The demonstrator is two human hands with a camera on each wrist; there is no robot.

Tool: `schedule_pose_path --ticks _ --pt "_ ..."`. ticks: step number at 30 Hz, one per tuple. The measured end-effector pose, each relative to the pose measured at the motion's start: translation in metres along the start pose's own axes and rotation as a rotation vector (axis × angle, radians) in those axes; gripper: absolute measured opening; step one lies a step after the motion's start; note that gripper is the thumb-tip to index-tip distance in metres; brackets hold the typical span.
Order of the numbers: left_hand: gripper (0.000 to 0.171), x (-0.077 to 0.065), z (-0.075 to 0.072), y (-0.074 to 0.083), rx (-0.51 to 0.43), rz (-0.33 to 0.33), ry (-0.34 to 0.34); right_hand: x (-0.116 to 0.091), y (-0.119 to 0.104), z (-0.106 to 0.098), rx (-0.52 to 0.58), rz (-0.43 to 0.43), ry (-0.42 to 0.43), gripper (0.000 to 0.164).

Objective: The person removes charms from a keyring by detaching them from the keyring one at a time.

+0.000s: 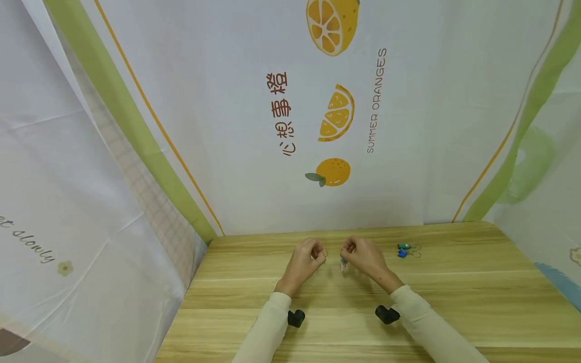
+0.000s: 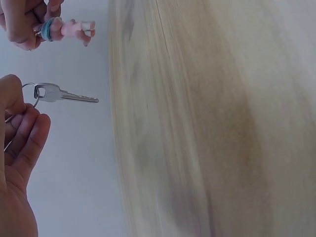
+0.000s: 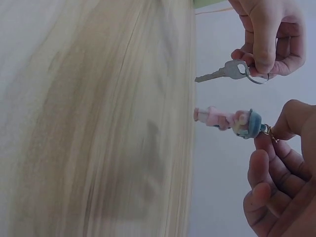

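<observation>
My left hand (image 1: pixel 301 262) pinches a thin metal key ring (image 3: pixel 258 81) between thumb and finger. From that ring a silver key (image 2: pixel 61 93) hangs with its blade pointing down toward the table. Beside it, my right hand (image 1: pixel 368 259) pinches the gold clasp (image 3: pixel 268 131) of a small figurine charm (image 3: pixel 229 120), pink with a blue-green hat. The charm dangles upright below the fingers. Key and charm hang a short gap apart, both above the wooden table (image 1: pixel 336 322).
To the right of my right hand, a green charm (image 1: pixel 403 246) and a blue charm (image 1: pixel 402 253) lie on the table, each with a metal ring. A white curtain printed with oranges (image 1: pixel 236 126) stands behind the table's far edge. Black devices (image 1: pixel 297 318) sit at my wrists.
</observation>
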State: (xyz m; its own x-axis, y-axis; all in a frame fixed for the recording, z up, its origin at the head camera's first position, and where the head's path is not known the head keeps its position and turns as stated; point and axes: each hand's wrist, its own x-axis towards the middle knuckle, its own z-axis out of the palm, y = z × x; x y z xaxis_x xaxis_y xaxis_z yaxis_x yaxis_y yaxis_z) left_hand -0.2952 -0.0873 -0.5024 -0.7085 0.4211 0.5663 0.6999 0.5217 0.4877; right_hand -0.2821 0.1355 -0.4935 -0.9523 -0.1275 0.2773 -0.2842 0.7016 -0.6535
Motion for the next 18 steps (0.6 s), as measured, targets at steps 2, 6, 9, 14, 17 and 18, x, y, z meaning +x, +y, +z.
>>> schedule_pose_path --ticks 2,6,9,14,17,18 --pt "0.014 -0.0001 0.0 -0.0002 -0.003 -0.001 0.002 -0.0003 -0.0006 -0.0013 0.001 -0.001 0.006 0.01" --pt "0.011 -0.0007 -0.0002 -0.001 0.01 0.016 0.024 -0.0012 -0.0008 -0.0023 -0.012 -0.011 0.015 0.009" --pt "0.012 -0.0008 -0.0006 -0.0021 0.025 0.032 0.043 -0.0014 0.0001 -0.0022 -0.021 -0.018 0.02 0.009" --pt "0.011 -0.0016 -0.0028 -0.0037 0.037 0.03 0.048 -0.001 0.0027 -0.0025 -0.018 -0.024 0.029 0.008" --pt "0.01 -0.0019 -0.0048 -0.0043 0.039 0.027 0.045 -0.0014 0.0034 -0.0042 -0.01 -0.037 0.035 0.007" --pt "0.01 -0.002 -0.0055 -0.0043 0.035 0.027 0.046 -0.0016 0.0034 -0.0048 -0.009 -0.04 0.037 0.007"
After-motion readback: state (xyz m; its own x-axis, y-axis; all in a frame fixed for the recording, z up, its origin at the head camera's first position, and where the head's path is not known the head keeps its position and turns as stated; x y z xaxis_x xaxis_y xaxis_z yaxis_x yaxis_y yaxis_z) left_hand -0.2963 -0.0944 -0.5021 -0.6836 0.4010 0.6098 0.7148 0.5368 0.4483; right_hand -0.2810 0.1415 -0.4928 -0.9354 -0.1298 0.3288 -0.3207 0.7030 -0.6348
